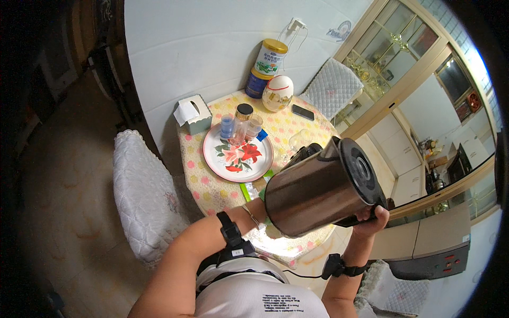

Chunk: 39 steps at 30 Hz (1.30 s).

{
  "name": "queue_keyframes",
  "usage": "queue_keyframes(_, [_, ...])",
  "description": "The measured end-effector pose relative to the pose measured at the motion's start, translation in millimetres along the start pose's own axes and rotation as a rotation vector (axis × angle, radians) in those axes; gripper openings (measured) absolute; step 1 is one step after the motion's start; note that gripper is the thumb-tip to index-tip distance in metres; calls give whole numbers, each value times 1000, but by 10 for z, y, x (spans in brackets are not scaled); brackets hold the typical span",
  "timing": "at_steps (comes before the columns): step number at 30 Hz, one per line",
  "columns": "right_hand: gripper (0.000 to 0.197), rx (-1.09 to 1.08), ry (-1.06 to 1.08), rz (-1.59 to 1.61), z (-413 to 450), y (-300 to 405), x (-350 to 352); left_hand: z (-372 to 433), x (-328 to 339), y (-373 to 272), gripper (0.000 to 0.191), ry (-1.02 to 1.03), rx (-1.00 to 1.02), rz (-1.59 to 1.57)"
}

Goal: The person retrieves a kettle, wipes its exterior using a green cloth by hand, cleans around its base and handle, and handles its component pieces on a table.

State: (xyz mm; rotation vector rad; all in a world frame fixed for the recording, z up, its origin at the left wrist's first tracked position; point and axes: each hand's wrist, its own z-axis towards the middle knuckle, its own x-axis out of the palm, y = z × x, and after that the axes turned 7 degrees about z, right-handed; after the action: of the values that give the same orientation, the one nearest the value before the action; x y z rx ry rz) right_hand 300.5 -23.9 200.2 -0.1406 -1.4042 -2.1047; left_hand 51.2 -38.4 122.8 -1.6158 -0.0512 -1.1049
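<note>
A brown metallic kettle (pixel 308 190) with a black lid (pixel 360 171) is held above the table, tilted with its lid towards the right. My right hand (pixel 370 222) grips its black handle at the lower right. Behind the kettle's base, my left hand (pixel 259 208) is mostly hidden; only the area by the wrist shows. Bits of something green (pixel 262 193) stick out beside it, perhaps a cloth or sponge. Past the kettle, a dark object (pixel 308 151) is partly covered. A packet with green edges (pixel 248 190) lies under the tray's near rim.
On the patterned tablecloth (pixel 199 159) stands a floral tray (pixel 216 169) with a lidded bottle (pixel 240 127) and stacked cups (pixel 227 126). Around it are a tissue box (pixel 199 119), stacked tins (pixel 270 59), an egg-shaped container (pixel 278 93) and a phone (pixel 303 112). Padded chairs (pixel 139 198) flank the table.
</note>
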Motion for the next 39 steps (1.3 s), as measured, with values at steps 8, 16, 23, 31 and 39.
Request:
queue_keyframes(8, [28, -132, -92, -66, 72, -196, 123, 125, 339, 35, 35, 45, 64, 318])
queue_keyframes(16, [31, -62, -131, -146, 16, -243, 105, -12, 80, -176, 36, -279, 629, 310])
queue_keyframes(23, [33, -13, -176, -168, -122, -385, 111, 153, -531, -208, 39, -675, 368, 1684])
queue_keyframes(31, [25, 245, -444, -354, -389, -751, 158, -374, -996, -403, 14, -800, -186, 2177])
queue_keyframes(39, [17, 496, -349, -354, -697, -1609, 191, -805, -1327, -64, 17, -718, -249, 2497])
